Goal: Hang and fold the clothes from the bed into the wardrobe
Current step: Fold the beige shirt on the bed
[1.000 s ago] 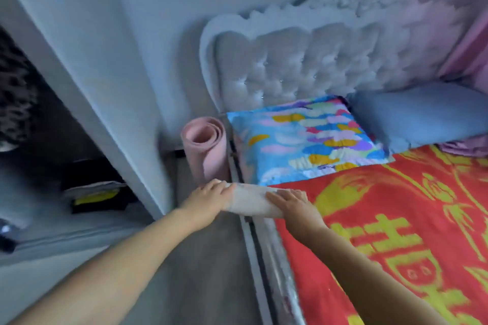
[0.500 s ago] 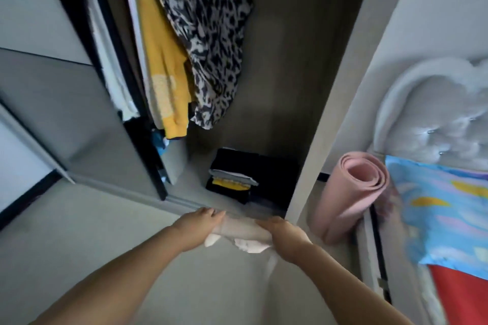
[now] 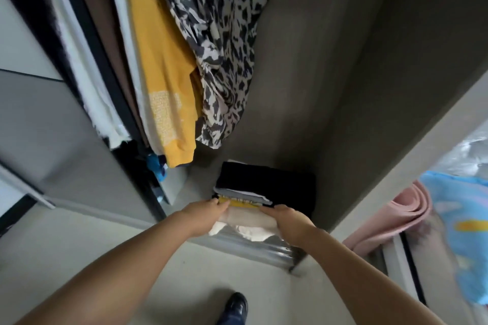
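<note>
The open wardrobe (image 3: 330,87) fills most of the view, its grey-brown inner walls rising on the far side and right. Hanging inside on the left are several garments side by side: a leopard-print garment (image 3: 219,42) furthest right, a yellow garment (image 3: 163,79) just beside it, then a brown one (image 3: 105,34) and a white one (image 3: 87,92) further left. The grey sliding door (image 3: 45,134) stands at the left edge. To the right, outside the wardrobe, a rolled pink mat (image 3: 390,219) leans near a blue patterned pillow (image 3: 459,224).

On the wardrobe floor sits a stack of folded clothes (image 3: 264,187), black on top with grey, white and yellow layers showing at its near edge. Just in front of that stack, touching it, is the folded cream garment (image 3: 248,221), held over the metal door track (image 3: 258,245) at the wardrobe's near edge.

The left hand (image 3: 203,216) grips the garment's left end, fingers curled round it with fingertips reaching the yellow layer. The right hand (image 3: 287,221) holds the right end, fingers curled over the top. A white edge of the cloth hangs loose beneath, between the two hands.

A dark shoe (image 3: 235,306) shows on the pale floor at the near edge.
</note>
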Available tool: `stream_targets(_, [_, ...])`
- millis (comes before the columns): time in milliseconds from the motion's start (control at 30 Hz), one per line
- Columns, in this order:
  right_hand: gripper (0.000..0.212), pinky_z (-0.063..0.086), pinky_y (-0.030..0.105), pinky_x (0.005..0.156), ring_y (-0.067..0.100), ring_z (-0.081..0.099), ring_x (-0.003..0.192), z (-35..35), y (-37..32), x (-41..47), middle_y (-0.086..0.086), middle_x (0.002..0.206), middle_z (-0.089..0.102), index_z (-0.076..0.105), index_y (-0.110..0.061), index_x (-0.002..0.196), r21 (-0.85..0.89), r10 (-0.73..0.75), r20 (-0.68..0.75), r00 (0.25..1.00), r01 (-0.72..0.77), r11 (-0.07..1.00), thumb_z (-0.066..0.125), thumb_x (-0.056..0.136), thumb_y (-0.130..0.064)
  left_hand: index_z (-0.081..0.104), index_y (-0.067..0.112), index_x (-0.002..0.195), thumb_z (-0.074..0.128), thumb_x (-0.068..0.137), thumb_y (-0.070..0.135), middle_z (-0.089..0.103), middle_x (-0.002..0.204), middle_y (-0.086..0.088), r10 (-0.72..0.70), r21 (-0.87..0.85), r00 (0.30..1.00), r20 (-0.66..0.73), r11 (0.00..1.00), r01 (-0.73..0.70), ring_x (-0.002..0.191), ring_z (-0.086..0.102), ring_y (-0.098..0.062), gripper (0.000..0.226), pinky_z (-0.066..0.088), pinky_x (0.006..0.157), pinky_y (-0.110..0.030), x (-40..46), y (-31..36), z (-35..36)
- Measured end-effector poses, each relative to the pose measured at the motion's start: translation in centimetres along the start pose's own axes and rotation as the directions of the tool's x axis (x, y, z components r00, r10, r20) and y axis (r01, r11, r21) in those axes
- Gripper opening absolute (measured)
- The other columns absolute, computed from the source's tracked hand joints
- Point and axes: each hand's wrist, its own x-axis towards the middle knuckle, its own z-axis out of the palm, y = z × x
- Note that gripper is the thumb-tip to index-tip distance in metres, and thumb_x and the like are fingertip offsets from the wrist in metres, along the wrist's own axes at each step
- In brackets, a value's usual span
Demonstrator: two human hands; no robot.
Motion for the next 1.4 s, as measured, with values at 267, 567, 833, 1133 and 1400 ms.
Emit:
stream_targets(267, [0.067,0.045,0.035,0.096,0.031,0.053,0.117,-1.5,4.9,17.0,0.010,0.131,0.048,0.026,-0.034,0.150,-0.081,0.063,0.068,0.996,-0.057,0.995,0.050,0.093,-0.008,0.008,0.019,0.154,0.043,0.095,0.007,0.036,0.144,-0.016,0.057,0.020,0.997,0.043,0.998,-0.058,0.122,0.048,-0.036,0.069,0.042,0.096,-0.043,17.2,-8.8,0.5])
stream_targets(567, [0.065,0.036,0.046,0.108,0.038,0.028,0.137,2.8,13.7,38.8,0.016,0.151,0.026,0.018,-0.035,0.151,-0.150,0.141,-0.179,0.974,-0.168,0.974,0.041,0.097,-0.009,0.000,0.021,0.152,0.059,0.091,0.024,0.044,0.141,-0.014,0.028,0.059,0.944,-0.329,0.998,-0.008,0.125,0.047,-0.031,0.085,0.041,0.101,-0.036,39.7,-16.1,8.3])
stream_targets(833, [0.078,0.016,0.047,0.116,0.040,0.000,0.146,17.2,17.6,47.9,0.011,0.160,0.001,0.006,-0.035,0.153,-0.219,0.155,-0.208,0.966,-0.200,0.955,0.035,0.093,0.005,-0.003,0.020,0.153,0.024,0.091,0.003,0.014,0.158,-0.017,0.145,0.084,0.917,-0.372,0.989,-0.123,0.143,0.020,-0.039,0.070,0.025,0.113,-0.049,51.9,-19.5,21.6])
stream_targets(1133, [0.095,-0.007,0.055,0.116,0.041,-0.029,0.139,20.5,18.0,48.4,0.011,0.153,-0.034,-0.022,-0.037,0.148,-0.284,0.209,0.157,0.965,-0.159,0.946,0.050,0.091,-0.015,-0.027,0.032,0.146,0.050,0.084,-0.003,-0.036,0.151,-0.010,0.140,0.014,0.979,0.147,0.990,-0.143,0.141,-0.027,-0.032,0.105,0.019,0.114,-0.048,52.9,-18.9,24.2])
stream_targets(1400, [0.059,0.035,0.045,0.108,0.031,0.037,0.135,7.3,14.6,39.6,0.011,0.150,0.031,0.017,-0.024,0.152,-0.031,0.332,0.063,0.941,-0.330,0.943,0.039,0.097,-0.019,0.016,0.020,0.152,0.043,0.096,0.013,0.029,0.152,-0.009,0.057,-0.247,0.997,-0.055,0.967,-0.069,0.140,0.028,-0.026,0.062,0.026,0.112,-0.042,44.9,-12.5,9.6])
